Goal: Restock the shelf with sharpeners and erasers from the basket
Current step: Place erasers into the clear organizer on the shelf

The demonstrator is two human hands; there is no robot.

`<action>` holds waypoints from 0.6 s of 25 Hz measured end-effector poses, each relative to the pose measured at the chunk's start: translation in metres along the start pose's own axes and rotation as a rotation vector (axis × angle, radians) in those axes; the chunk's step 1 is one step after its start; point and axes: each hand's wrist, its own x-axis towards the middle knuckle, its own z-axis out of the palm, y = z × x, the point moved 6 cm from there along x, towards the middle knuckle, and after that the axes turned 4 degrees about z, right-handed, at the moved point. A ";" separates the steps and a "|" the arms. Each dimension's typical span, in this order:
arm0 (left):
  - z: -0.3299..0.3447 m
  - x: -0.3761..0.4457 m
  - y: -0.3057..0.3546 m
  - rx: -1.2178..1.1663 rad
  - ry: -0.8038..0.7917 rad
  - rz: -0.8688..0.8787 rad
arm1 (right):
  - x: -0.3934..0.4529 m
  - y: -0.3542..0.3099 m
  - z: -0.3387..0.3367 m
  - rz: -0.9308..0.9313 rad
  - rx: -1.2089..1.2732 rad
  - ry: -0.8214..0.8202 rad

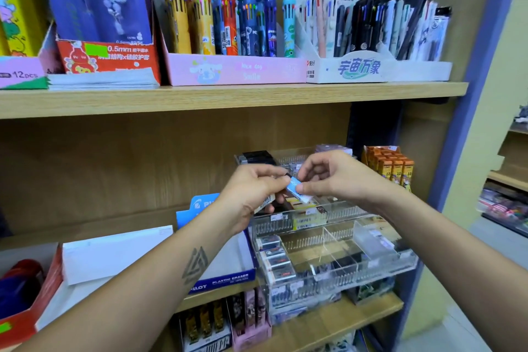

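- my right hand [328, 177] pinches a small blue and white eraser [297, 191] between thumb and forefinger, other fingers loosely curled.
- my left hand [251, 191] has its fingertips on the eraser's upper end and grips more small packets [267, 202] in its curled fingers.
- the eraser hangs just above the upper back tier of the clear plastic organizer [337, 240].
- boxed erasers [275, 257] fill the organizer's front left slot.
- a blue eraser box [225, 280] sits just left of the organizer.
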 end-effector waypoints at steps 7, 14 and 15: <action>0.053 0.002 -0.007 -0.042 -0.167 -0.101 | -0.041 0.021 -0.023 0.024 0.095 -0.272; 0.062 -0.011 -0.034 -0.300 -0.209 -0.445 | -0.046 0.062 -0.058 0.073 -0.735 0.097; 0.060 -0.013 -0.034 -0.351 -0.214 -0.464 | -0.044 0.073 -0.055 0.108 -0.805 0.114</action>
